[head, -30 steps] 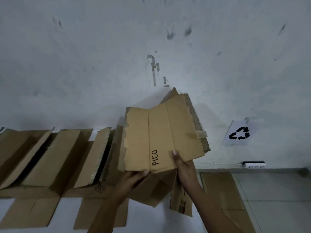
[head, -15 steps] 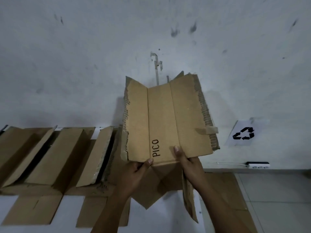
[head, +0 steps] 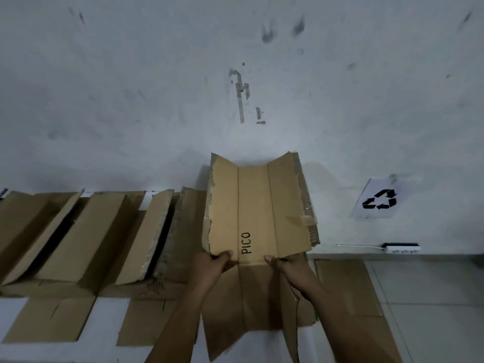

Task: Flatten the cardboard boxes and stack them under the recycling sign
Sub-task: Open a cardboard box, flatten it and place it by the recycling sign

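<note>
A brown cardboard box marked PICO (head: 258, 208) is opened out in front of me, its upper panel standing up near the wall and its lower flaps hanging toward me. My left hand (head: 212, 268) grips its lower left fold, thumb on the front. My right hand (head: 290, 265) grips the lower right fold the same way. The recycling sign (head: 378, 199) is a white sheet on the wall to the right. Below it a flattened cardboard sheet (head: 348, 289) lies on the floor.
Several open cardboard boxes (head: 78, 237) stand in a row along the wall on the left, flaps spread on the white floor. A white power strip (head: 402, 248) with its cable sits at the wall's base on the right. Grey tiles (head: 432, 297) lie beyond the sheet.
The PICO box has come lower and spread wider, its side panels opening outward. Both hands moved apart along its lower fold. The view tilted down and to the left.
</note>
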